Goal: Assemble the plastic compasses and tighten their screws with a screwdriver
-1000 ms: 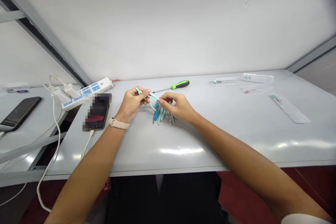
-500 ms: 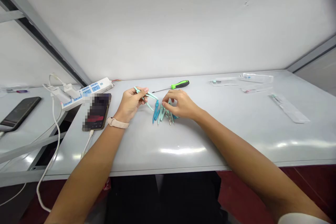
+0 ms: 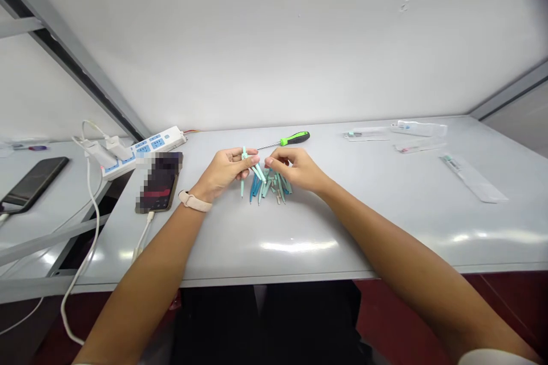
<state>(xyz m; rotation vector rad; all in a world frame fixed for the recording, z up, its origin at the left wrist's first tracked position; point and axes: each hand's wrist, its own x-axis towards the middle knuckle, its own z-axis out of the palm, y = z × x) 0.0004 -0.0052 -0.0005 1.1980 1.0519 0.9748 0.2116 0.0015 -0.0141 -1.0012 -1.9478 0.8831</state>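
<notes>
My left hand (image 3: 225, 170) is closed in a pinch on the top of a light teal drawing compass (image 3: 244, 174), whose legs hang down toward the table. My right hand (image 3: 297, 170) is closed too, its fingertips pinching one leg of that compass near the hinge, over a small pile of teal and blue compasses (image 3: 270, 185) on the grey table (image 3: 299, 228). A pale band sits on my left wrist.
A green-handled screwdriver (image 3: 287, 140) lies just behind the hands. A phone (image 3: 159, 181) on a cable and a power strip (image 3: 143, 148) with chargers lie at the left. Clear packets (image 3: 473, 177) lie at the right and far right. A second phone (image 3: 32, 182) rests on the neighbouring table.
My left hand has turned the compass from lying slanted to hanging upright and moved it right. My right hand has lifted off the pile and come to the compass.
</notes>
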